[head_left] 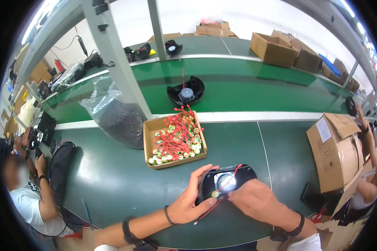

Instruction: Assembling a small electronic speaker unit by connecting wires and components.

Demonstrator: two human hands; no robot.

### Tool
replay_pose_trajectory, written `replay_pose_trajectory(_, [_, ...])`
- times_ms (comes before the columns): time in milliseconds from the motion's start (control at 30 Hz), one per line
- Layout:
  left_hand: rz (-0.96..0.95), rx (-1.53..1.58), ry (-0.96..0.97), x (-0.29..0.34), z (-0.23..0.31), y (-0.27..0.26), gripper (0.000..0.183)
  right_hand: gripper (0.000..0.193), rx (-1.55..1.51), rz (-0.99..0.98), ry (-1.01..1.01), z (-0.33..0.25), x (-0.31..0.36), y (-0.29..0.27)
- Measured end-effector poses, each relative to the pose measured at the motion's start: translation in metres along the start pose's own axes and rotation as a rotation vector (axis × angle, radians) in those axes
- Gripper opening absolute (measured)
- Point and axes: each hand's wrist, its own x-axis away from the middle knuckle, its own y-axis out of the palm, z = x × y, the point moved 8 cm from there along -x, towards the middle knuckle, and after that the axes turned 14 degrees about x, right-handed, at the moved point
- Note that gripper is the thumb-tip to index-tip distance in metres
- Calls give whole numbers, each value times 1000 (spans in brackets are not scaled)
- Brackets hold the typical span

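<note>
A black curved plastic housing (205, 183) with a round silver speaker (227, 182) set in it is tilted up over the near part of the table. My left hand (190, 202) grips its left side, fingers behind and thumb along the lower edge. By that thumb lies a small greenish-yellow cylindrical cell (215, 194). A red wire (235, 171) crosses the speaker, and more wire hangs below the housing. My right hand (257, 201) is closed in a pinch at the housing's lower right; its fingertips hide what they hold.
A cardboard box (180, 162) of small cells with red wires stands ahead, beside a clear bag of dark bits (120, 121). Another speaker housing (187, 93) rests on the green belt (238, 90). A large carton (331, 154) stands right. People work at both sides.
</note>
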Motion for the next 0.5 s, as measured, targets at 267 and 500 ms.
replay_pose_trajectory(267, [68, 23, -12, 2, -6, -6, 73, 18, 150, 160, 339, 116, -104, -39])
replay_pose_trajectory(500, [69, 14, -19, -3, -14, -6, 63, 20, 162, 239, 473, 235, -172, 15])
